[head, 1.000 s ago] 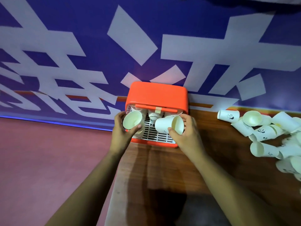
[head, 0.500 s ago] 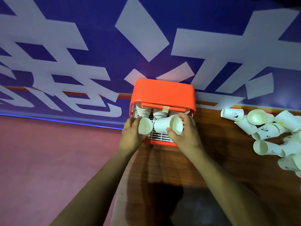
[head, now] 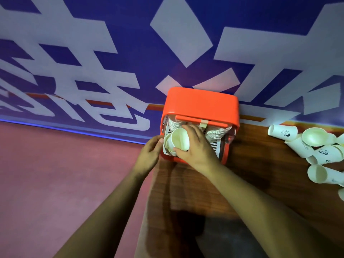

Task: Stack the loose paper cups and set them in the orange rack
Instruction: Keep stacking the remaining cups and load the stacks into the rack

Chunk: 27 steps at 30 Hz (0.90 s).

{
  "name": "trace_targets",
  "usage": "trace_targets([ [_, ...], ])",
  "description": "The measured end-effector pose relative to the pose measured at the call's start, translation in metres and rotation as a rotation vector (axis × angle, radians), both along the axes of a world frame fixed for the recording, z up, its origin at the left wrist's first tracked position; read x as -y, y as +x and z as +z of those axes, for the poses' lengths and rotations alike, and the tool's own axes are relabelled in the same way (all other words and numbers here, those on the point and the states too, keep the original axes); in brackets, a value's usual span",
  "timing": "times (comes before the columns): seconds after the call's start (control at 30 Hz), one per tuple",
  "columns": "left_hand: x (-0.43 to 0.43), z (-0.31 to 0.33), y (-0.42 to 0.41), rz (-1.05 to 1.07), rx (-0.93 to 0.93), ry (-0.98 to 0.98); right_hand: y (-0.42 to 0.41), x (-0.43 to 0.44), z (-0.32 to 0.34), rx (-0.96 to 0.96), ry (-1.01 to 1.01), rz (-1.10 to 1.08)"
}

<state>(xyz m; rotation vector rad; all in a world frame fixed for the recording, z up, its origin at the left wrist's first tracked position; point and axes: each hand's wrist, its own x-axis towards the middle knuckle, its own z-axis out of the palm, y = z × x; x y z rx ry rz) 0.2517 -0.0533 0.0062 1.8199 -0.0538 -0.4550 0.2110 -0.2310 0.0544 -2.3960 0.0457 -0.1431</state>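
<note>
The orange rack (head: 201,107) stands at the back left of the wooden table (head: 260,175), with stacks of cups (head: 216,133) under its bar. My right hand (head: 198,148) grips a white paper cup (head: 180,139), mouth towards me, over the rack's left front. That cup is nested with a second paper cup (head: 167,145) just below and left of it. My left hand (head: 149,154) holds this lower cup at the rack's left edge, thumb on its side. Loose cups (head: 323,152) lie in a heap at the right.
A blue and white banner wall (head: 130,53) rises right behind the rack. The table's left edge runs just left of the rack, with red floor (head: 55,174) beyond. More loose cups (head: 283,130) lie near the wall at right.
My right hand has carried its cup left across the rack and brought it together with the cup in my left hand. Both hands sit closer together at the rack's left side.
</note>
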Motion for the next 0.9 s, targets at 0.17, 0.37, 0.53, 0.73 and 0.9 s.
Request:
trace_targets([
  [0.17,-0.003,-0.005,0.002,-0.049,-0.122,-0.141,0.009,-0.007,-0.019,-0.114,-0.079,0.094],
  [0.37,-0.001,-0.014,0.002,-0.052,-0.059,-0.088,0.016,-0.004,-0.034,-0.205,0.018,0.116],
  [0.53,0.002,-0.02,0.002,-0.048,-0.018,-0.06,0.016,0.0,-0.045,-0.265,0.089,0.005],
  [0.73,0.007,-0.019,0.002,-0.034,0.065,0.096,0.014,-0.001,-0.048,-0.315,0.148,-0.053],
  [0.9,0.005,-0.011,-0.004,0.006,0.134,0.238,0.003,0.005,-0.04,-0.334,0.127,-0.055],
])
